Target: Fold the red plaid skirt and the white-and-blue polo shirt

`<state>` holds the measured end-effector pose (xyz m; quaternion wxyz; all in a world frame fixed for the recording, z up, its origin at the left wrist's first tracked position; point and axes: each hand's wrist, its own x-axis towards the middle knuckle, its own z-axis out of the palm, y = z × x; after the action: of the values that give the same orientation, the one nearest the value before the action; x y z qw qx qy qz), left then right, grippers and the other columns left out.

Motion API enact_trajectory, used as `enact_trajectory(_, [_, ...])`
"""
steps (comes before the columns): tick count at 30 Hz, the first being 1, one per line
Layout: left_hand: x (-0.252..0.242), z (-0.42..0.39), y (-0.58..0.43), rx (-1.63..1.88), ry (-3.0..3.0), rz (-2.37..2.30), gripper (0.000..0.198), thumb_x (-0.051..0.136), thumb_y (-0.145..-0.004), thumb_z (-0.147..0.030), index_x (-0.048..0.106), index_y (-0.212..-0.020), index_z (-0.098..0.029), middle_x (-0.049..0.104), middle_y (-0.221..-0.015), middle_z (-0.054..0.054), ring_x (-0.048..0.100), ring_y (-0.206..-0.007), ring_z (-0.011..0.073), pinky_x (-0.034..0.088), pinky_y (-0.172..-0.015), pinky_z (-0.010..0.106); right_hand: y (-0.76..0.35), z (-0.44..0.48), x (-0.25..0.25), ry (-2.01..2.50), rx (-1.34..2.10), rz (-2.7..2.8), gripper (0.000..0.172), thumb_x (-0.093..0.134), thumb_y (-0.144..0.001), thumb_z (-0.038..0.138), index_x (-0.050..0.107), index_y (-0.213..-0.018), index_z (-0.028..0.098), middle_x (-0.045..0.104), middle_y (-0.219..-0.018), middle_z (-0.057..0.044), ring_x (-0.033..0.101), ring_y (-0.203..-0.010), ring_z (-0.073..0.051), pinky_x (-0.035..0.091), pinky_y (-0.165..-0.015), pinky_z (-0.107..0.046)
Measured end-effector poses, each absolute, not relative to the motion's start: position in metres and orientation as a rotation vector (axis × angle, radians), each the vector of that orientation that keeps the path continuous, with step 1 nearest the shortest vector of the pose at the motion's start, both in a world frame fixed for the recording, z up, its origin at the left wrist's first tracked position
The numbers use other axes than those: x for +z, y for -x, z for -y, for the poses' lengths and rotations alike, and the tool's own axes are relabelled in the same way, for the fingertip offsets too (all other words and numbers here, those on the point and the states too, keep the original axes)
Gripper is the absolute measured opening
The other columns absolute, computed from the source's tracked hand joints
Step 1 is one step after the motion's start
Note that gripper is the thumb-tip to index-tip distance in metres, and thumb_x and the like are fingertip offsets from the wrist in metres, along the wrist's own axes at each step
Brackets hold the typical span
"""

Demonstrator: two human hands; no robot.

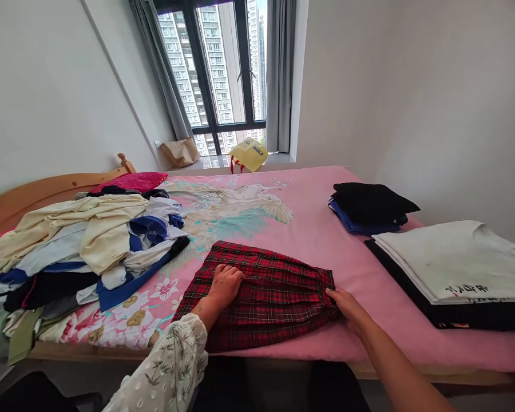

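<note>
A red plaid skirt [278,292] lies spread on the pink bedsheet [326,240] near the bed's front edge. My left hand [225,284] rests on the skirt's left part with fingers curled, pressing the cloth down. My right hand [347,303] sits at the skirt's right edge, fingers pinched on the fabric there. My left arm wears a white floral sleeve; my right forearm is bare.
A heap of unfolded clothes [81,252] covers the bed's left side. A folded black and blue stack [369,207] and a folded white and black stack [459,269] lie at the right. A yellow bag [249,153] and a brown bag [180,151] sit by the window.
</note>
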<state>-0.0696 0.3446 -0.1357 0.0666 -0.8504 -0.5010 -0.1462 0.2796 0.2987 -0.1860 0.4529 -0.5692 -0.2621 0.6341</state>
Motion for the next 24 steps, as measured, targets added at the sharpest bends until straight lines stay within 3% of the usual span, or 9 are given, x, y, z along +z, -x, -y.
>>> enact_trajectory(11, [-0.131,-0.347,0.107,-0.372,2.533,1.591,0.022,0.047,-0.088,-0.024,0.067,-0.079,-0.024,0.067,-0.086,0.004,0.056,-0.088,0.0206,0.031,-0.084,0.039,-0.277,-0.296,-0.183,1.425,1.534,0.658,0.010,0.054,-0.080,0.021,0.063,-0.083,0.018,0.072,-0.075,-0.004,0.068,-0.070,-0.020,0.052,-0.069,-0.029])
enact_trajectory(16, [-0.125,-0.350,0.112,-0.438,2.511,1.658,0.026,0.034,-0.094,-0.026,0.060,-0.098,-0.023,0.064,-0.103,0.004,0.059,-0.090,0.0164,0.039,-0.079,0.031,-0.280,-0.299,-0.188,1.424,1.561,0.641,0.010,0.055,-0.079,0.023,0.062,-0.084,0.018,0.072,-0.075,-0.005,0.068,-0.070,-0.020,0.051,-0.069,-0.029])
enact_trajectory(19, [-0.130,-0.353,0.112,-0.466,2.516,1.692,0.026,0.031,-0.094,-0.022,0.055,-0.103,-0.022,0.064,-0.100,0.003,0.061,-0.087,0.0141,0.043,-0.074,0.027,-0.280,-0.299,-0.188,1.426,1.552,0.637,0.010,0.056,-0.078,0.023,0.062,-0.083,0.018,0.072,-0.074,-0.004,0.068,-0.069,-0.019,0.051,-0.066,-0.028])
enact_trajectory(24, [-0.136,-0.354,0.119,-0.432,2.544,1.639,0.020,0.041,-0.090,-0.018,0.059,-0.097,-0.022,0.063,-0.095,0.003,0.058,-0.092,0.0154,0.044,-0.081,0.028,-0.280,-0.299,-0.191,1.408,1.576,0.625,0.009,0.056,-0.078,0.023,0.062,-0.083,0.018,0.073,-0.076,-0.005,0.068,-0.070,-0.020,0.052,-0.066,-0.028])
